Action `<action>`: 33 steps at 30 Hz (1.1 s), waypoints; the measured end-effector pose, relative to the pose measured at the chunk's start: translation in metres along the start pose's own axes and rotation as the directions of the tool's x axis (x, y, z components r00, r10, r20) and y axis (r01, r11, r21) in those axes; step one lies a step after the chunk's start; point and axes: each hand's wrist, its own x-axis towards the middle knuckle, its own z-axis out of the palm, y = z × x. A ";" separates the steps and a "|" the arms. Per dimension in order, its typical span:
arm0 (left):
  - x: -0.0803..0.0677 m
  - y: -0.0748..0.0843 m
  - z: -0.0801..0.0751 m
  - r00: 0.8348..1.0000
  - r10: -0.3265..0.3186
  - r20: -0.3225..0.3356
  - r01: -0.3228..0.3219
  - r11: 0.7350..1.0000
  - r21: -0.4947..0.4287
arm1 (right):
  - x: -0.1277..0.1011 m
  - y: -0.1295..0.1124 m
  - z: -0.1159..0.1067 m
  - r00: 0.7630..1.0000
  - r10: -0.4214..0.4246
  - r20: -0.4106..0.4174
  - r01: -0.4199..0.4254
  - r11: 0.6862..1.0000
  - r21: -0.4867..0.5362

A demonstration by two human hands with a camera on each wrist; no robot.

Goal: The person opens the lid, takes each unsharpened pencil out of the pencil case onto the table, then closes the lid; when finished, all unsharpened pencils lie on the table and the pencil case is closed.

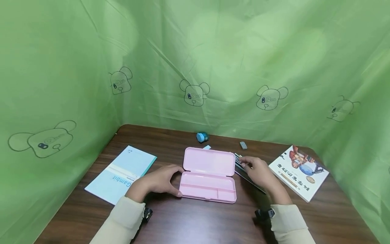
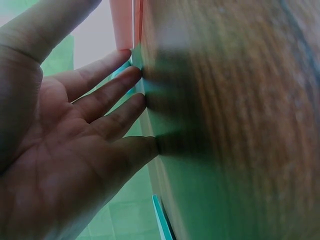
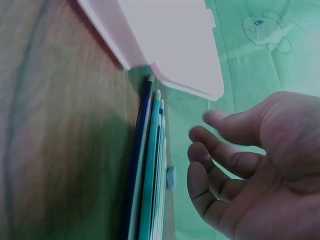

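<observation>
A pink pencil case (image 1: 209,161) lies with its lid folded back in the middle of the table, its divided tray facing up. My left hand (image 1: 161,179) spans the left side of the case, thumb at the near corner and fingertips at the hinge side. In the left wrist view the fingers are spread beside the pink edge. Several pencils (image 3: 150,165) lie in a bundle along the right side of the case. Over them hovers my right hand (image 1: 257,171); in the right wrist view its fingers are loosely bent with nothing between them.
A light blue notebook (image 1: 128,173) lies at the left, a picture-covered book (image 1: 300,173) at the right. Behind the case are a blue-teal sharpener-like item (image 1: 202,137), a small pale blue piece (image 1: 207,147) and a grey-blue eraser (image 1: 243,145). Green curtain (image 1: 228,67) surrounds the table.
</observation>
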 end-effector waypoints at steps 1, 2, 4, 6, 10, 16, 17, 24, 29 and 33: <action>0.000 0.001 0.001 1.000 -0.004 0.000 0.004 1.000 -0.002 | 0.002 -0.002 0.001 1.000 0.003 0.002 -0.003 1.000 0.002; 0.000 0.001 0.001 1.000 -0.006 0.001 0.006 1.000 -0.002 | 0.005 -0.006 0.002 1.000 0.010 0.006 -0.010 1.000 0.005; 0.000 0.002 0.001 1.000 -0.006 0.003 0.006 1.000 0.004 | 0.009 -0.013 0.005 0.999 0.026 0.023 -0.027 0.999 0.024; 0.001 0.002 0.001 1.000 -0.002 0.006 0.002 1.000 0.013 | 0.011 -0.020 0.007 0.999 0.032 0.043 -0.033 0.999 0.039; 0.003 0.004 0.001 1.000 -0.001 0.015 0.000 1.000 0.022 | 0.009 -0.030 0.009 0.998 0.032 0.058 -0.034 0.998 0.044; 0.001 0.006 0.000 1.000 -0.022 0.011 0.022 1.000 0.020 | -0.011 -0.043 0.009 0.999 -0.003 -0.035 0.004 0.999 0.049; 0.000 0.005 0.000 1.000 -0.021 0.010 0.021 1.000 0.022 | -0.016 -0.045 0.010 0.998 -0.016 -0.053 0.019 0.998 0.052; -0.012 0.011 -0.006 1.000 -0.005 0.006 0.004 0.998 0.060 | -0.048 -0.061 0.024 0.988 -0.123 -0.089 0.124 0.992 0.010; -0.020 0.030 -0.017 0.999 -0.041 0.002 0.040 0.989 0.141 | -0.052 -0.067 0.041 0.972 -0.216 -0.089 0.198 0.965 -0.173; -0.011 0.047 -0.010 0.993 0.040 -0.112 -0.019 0.982 0.186 | -0.045 -0.069 0.051 0.972 -0.232 -0.023 0.216 0.932 -0.290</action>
